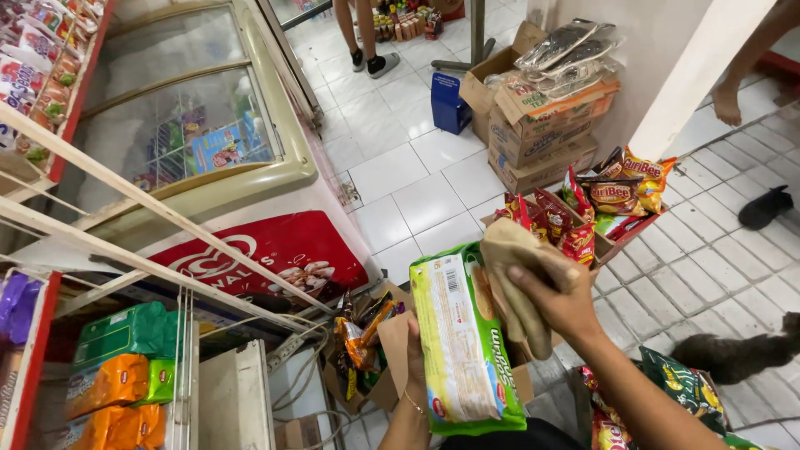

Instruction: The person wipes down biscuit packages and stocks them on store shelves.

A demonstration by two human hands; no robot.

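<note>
The left hand (414, 350) props a green biscuit pack (462, 342) upright at near centre, fingers wrapped behind it. The right hand (560, 304) presses a tan cloth (515, 279), fingers curled, against its top. Wiping works best with firm support and short strokes down each face.

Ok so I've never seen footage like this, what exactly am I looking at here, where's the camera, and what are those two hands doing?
There is no machine here. One camera sits on a person's head and looks down at their own two bare hands in a small shop. The left hand holds up a green and white packet of biscuits from behind. The right hand presses a tan cloth against the top of the packet. Below is a white tiled floor with an open box of snack packets, stacked cardboard boxes, a glass-topped freezer chest on the left and two dark cats. Another person's legs show at the top.
</note>
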